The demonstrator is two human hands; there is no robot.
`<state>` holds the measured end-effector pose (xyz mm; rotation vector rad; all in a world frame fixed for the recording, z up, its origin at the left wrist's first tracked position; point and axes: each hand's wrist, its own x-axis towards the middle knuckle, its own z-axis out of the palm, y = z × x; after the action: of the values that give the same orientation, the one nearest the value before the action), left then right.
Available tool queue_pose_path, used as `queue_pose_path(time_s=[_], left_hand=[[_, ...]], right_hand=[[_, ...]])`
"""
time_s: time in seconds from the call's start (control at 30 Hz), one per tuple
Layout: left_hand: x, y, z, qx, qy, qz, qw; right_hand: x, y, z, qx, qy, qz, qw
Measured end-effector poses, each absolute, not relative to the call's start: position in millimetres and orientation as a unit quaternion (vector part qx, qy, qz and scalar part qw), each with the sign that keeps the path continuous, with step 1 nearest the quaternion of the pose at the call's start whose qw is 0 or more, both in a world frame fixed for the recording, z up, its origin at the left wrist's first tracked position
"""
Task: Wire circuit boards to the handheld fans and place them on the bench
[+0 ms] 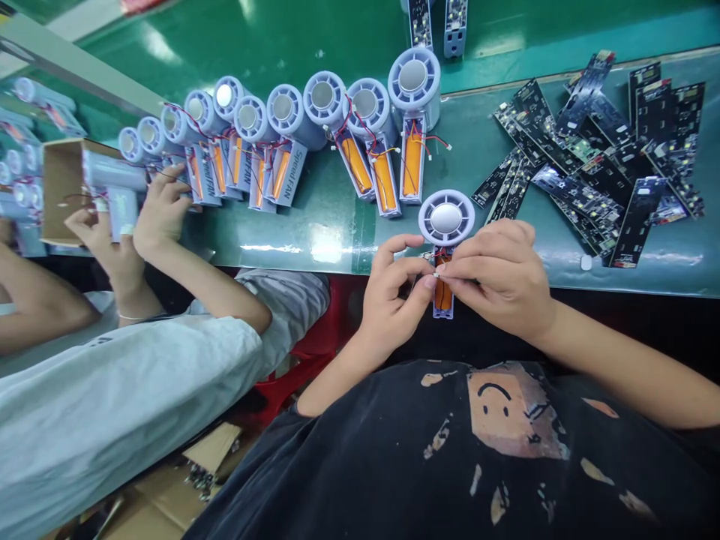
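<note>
Far left: a co-worker's grey-white sleeve (106,405) and two hands, one (104,244) curled with the fingers bent around a white fan handle (121,214), the other (163,210) spread loosely on the fans beside it. The handle sits just beside an open cardboard box (61,191). More white fan bodies (19,176) lie at the frame's edge, left of the box.

Along the green work table (315,244), a row of opened fans (281,127) lies side by side, heads up, with red wires looped over orange batteries (413,165) — housings printed "Speed FAN".

Centre, at the table's near edge: a handheld fan (446,217) upright in the person's grip, its orange battery (443,296) showing in the open housing. The left hand (391,300) is curled, thumb and forefinger pinched in at a tiny white connector (436,268) at the fan's neck. The right hand (495,277) comes in from the other side, fingers pressed together, thumb and forefinger pinching at the same spot — too small to tell which wire each holds.

Far right: a heap of black circuit boards (596,165) on the table, just beyond the right hand.
</note>
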<state>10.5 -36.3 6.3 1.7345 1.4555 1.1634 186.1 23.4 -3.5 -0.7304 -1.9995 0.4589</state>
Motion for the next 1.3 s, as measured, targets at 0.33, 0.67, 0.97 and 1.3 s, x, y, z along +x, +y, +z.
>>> queue_pose_path(time_s=[0.33,0.67,0.97,1.3], left_hand=[[11,-37,1,0.623,0.556,0.453,0.311],[18,-39,-5,0.539,0.537,0.517,0.394],[16,-38,-3,0.560,0.536,0.512,0.370],[24,-38,-13,0.582,0.498,0.561,0.315]], right_hand=[[187,23,-5,-0.318,-0.806,0.226,0.445],[182,24,5,-0.389,-0.819,0.109,0.407],[179,27,9,-0.392,-0.837,0.126,0.362],[179,27,7,-0.394,-0.826,0.197,0.352]])
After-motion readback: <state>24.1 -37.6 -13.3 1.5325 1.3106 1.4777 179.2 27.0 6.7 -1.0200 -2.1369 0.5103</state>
